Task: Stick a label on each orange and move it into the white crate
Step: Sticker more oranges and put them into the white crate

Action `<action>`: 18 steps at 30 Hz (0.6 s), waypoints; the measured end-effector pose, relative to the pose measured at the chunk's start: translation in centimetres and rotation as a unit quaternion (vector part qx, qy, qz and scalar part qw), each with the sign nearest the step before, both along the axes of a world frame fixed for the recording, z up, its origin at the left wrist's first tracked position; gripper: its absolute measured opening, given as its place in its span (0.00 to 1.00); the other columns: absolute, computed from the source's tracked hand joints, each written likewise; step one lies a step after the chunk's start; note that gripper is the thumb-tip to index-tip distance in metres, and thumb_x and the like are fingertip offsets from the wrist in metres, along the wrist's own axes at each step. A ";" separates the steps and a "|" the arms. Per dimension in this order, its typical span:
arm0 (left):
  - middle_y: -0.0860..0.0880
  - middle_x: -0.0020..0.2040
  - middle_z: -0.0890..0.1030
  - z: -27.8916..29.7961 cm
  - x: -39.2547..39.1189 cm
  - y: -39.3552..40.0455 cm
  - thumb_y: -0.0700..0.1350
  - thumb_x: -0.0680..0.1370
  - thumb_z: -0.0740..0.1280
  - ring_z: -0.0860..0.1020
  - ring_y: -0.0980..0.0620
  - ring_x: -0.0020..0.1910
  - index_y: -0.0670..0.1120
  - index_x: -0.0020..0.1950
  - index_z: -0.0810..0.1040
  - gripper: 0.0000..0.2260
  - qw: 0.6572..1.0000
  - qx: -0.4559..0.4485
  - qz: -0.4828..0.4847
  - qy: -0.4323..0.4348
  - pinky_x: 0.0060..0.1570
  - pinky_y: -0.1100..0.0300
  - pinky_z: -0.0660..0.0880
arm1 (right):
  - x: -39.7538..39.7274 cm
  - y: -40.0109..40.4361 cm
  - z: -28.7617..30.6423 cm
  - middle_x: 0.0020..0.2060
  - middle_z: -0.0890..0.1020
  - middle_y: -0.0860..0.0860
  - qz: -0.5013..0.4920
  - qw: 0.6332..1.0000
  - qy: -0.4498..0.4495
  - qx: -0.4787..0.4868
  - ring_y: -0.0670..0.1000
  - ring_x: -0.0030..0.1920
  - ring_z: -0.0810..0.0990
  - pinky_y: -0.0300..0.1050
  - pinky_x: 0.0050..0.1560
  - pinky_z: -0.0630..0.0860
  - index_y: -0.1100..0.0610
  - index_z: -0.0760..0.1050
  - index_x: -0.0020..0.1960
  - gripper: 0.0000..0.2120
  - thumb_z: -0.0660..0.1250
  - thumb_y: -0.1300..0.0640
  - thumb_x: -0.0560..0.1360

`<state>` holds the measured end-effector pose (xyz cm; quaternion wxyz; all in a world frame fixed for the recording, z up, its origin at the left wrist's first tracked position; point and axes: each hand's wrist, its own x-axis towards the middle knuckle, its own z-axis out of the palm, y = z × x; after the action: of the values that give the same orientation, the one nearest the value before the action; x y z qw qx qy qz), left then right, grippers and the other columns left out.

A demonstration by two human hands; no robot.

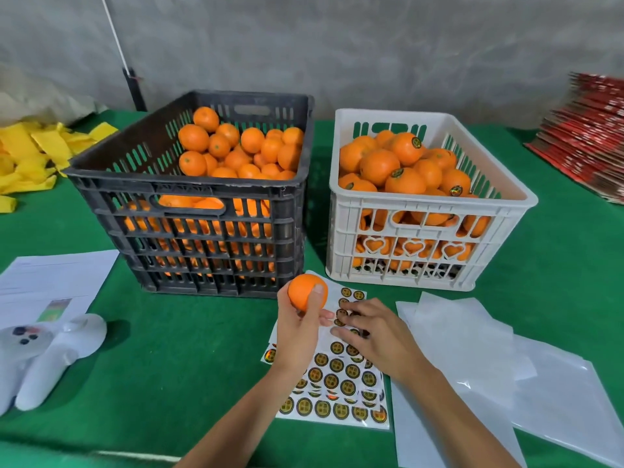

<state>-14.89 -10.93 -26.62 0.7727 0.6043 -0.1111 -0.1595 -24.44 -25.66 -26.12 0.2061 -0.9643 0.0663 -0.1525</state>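
One orange held up, two crates waiting.

A smooth round orange (pixel 306 291) is gripped by the curled fingers of the left hand (pixel 300 327); the sticker sheet (pixel 337 383) is touched by the right hand (pixel 369 334), fingers bent. Ahead, a slotted black crate (pixel 202 211) and a white crate (pixel 422 231) are seen on the green surface (pixel 169 349).

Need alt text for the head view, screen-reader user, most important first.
A person's left hand holds an orange above a sheet of round labels while the right hand picks at the sheet. Behind on the green table stand a black crate of unlabelled oranges and a white crate of labelled ones.
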 end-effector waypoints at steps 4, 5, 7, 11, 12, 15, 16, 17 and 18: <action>0.44 0.44 0.87 -0.2 -0.1 0.0 0.59 0.80 0.70 0.87 0.44 0.44 0.56 0.68 0.69 0.20 1.000 0.000 -0.010 -0.007 0.49 0.56 0.84 | 0.6 0.3 -0.3 0.61 0.82 0.41 -0.045 0.995 -0.022 0.087 0.45 0.59 0.73 0.39 0.61 0.70 0.49 0.87 0.56 0.12 0.71 0.45 0.78; 0.44 0.44 0.87 -0.2 -0.1 0.1 0.60 0.80 0.70 0.87 0.44 0.44 0.57 0.69 0.69 0.20 1.000 0.000 -0.008 -0.007 0.49 0.56 0.83 | 0.7 0.4 -0.3 0.60 0.82 0.41 -0.045 0.996 -0.021 0.080 0.45 0.59 0.73 0.39 0.61 0.70 0.49 0.87 0.56 0.12 0.71 0.45 0.79; 0.43 0.44 0.86 -0.2 -0.1 0.1 0.60 0.80 0.71 0.87 0.44 0.44 0.56 0.68 0.70 0.21 1.000 -0.002 -0.004 -0.005 0.49 0.55 0.83 | 0.7 0.3 -0.3 0.59 0.83 0.41 -0.028 0.998 -0.025 0.052 0.46 0.57 0.75 0.42 0.60 0.72 0.51 0.87 0.56 0.11 0.71 0.47 0.79; 0.46 0.43 0.86 -0.2 0.1 0.1 0.60 0.80 0.70 0.87 0.43 0.43 0.56 0.68 0.71 0.20 1.000 0.014 -0.003 -0.006 0.53 0.48 0.83 | 0.9 0.7 0.2 0.49 0.85 0.41 -0.064 0.993 -0.047 0.085 0.45 0.50 0.77 0.42 0.52 0.74 0.49 0.86 0.50 0.08 0.68 0.51 0.82; 0.48 0.43 0.86 -0.2 0.0 0.1 0.60 0.80 0.70 0.87 0.44 0.43 0.56 0.68 0.71 0.20 1.000 0.019 -0.006 -0.012 0.54 0.47 0.83 | 1.1 0.9 0.7 0.45 0.85 0.41 -0.112 0.983 -0.060 0.135 0.43 0.47 0.78 0.44 0.49 0.75 0.49 0.85 0.48 0.09 0.67 0.51 0.82; 0.48 0.44 0.86 0.4 -0.5 0.3 0.63 0.80 0.69 0.86 0.45 0.43 0.56 0.70 0.72 0.22 0.998 0.031 -0.022 -0.044 0.51 0.51 0.83 | 2.1 1.5 2.6 0.45 0.84 0.43 -0.212 0.939 -0.187 0.195 0.44 0.47 0.81 0.47 0.48 0.79 0.52 0.84 0.50 0.08 0.67 0.52 0.83; 0.48 0.45 0.85 0.8 -0.8 0.2 0.63 0.80 0.69 0.86 0.46 0.43 0.56 0.71 0.72 0.23 0.998 0.029 -0.028 -0.055 0.49 0.54 0.83 | 2.4 2.1 3.3 0.48 0.85 0.44 -0.214 0.935 -0.222 0.175 0.45 0.50 0.82 0.46 0.51 0.79 0.53 0.84 0.53 0.08 0.67 0.53 0.83; 0.49 0.47 0.85 1.3 -1.1 0.1 0.63 0.81 0.69 0.85 0.46 0.44 0.55 0.71 0.72 0.22 0.997 0.025 -0.030 -0.063 0.48 0.56 0.82 | 2.6 2.8 3.9 0.51 0.85 0.45 -0.205 0.937 -0.240 0.146 0.46 0.53 0.82 0.46 0.54 0.79 0.54 0.85 0.55 0.08 0.67 0.55 0.83; 0.51 0.49 0.85 1.8 -1.4 -0.1 0.61 0.81 0.68 0.85 0.48 0.47 0.54 0.71 0.73 0.21 0.997 0.021 -0.030 -0.071 0.48 0.58 0.82 | 2.9 3.5 4.5 0.53 0.85 0.45 -0.190 0.943 -0.244 0.121 0.46 0.55 0.81 0.45 0.56 0.78 0.54 0.85 0.56 0.08 0.68 0.56 0.82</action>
<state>-16.25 -11.00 -24.82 0.7450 0.6264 -0.1802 -0.1417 -21.56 -22.16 -21.66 0.2982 -0.8346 0.2139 -0.4107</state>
